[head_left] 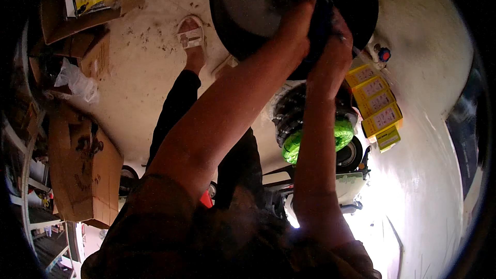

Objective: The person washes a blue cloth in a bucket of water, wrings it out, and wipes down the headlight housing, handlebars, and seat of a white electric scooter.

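A wide round black tub (227,33) lies ahead of me at the top of the view, with greyish, foamy-looking water (248,0) and a dark patch in it. Both my arms reach over its near side. Between my hands is a dark blue, cloth-like bundle (320,28), bunched up. My left hand (306,15) is closed against its left side, and my right hand (338,33) grips it from the right. Most of my fingers are turned away or in shadow.
Stacked black tyres (289,111) and a bright green tyre (292,147) stand below the tub. Yellow boxes (374,98) line the right wall by a blue-handled tap (384,54). Cardboard boxes (77,160) and a shelf rack (23,196) stand left. My sandalled foot (191,36) is left of the tub.
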`<state>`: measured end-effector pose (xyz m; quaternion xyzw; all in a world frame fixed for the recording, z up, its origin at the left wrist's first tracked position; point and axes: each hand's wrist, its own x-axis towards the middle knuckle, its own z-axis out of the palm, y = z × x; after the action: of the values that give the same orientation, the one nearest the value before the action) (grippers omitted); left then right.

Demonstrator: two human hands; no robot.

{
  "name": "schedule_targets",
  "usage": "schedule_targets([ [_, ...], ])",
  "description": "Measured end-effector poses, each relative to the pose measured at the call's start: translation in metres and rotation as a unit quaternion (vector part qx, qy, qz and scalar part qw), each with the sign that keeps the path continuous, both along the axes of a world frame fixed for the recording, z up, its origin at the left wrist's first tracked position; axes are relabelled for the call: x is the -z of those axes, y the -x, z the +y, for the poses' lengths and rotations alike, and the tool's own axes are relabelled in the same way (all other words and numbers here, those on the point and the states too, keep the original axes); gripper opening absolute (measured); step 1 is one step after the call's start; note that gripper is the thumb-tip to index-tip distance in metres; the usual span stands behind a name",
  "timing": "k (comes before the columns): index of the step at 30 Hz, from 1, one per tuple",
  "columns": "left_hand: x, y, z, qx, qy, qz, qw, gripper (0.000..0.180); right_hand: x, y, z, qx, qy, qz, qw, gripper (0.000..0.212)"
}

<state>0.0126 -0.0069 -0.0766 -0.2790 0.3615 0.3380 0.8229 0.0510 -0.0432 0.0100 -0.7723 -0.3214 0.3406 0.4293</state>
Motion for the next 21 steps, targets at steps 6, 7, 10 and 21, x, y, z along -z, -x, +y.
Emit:
schedule_targets([
  [6, -0.055, 0.026, 0.008, 0.144, -0.074, 0.021, 0.987, 0.041, -0.016, 0.010, 0.002, -0.203, -0.067, -0.310, 0.926, 0.016],
  [7, -0.051, 0.017, -0.003, 0.131, -0.129, 0.030, 0.982, 0.048, 0.005, -0.014, 0.017, -0.211, -0.065, -0.332, 0.917, 0.017],
  [10, -0.047, 0.029, -0.013, 0.214, -0.148, 0.059, 0.964, 0.061, 0.006, -0.046, 0.034, -0.099, 0.087, -0.216, 0.968, 0.024],
  [21, -0.018, 0.051, 0.002, 0.056, -0.121, 0.119, 0.984, 0.069, -0.064, -0.063, -0.001, 0.206, 0.072, 0.374, 0.901, 0.049],
])
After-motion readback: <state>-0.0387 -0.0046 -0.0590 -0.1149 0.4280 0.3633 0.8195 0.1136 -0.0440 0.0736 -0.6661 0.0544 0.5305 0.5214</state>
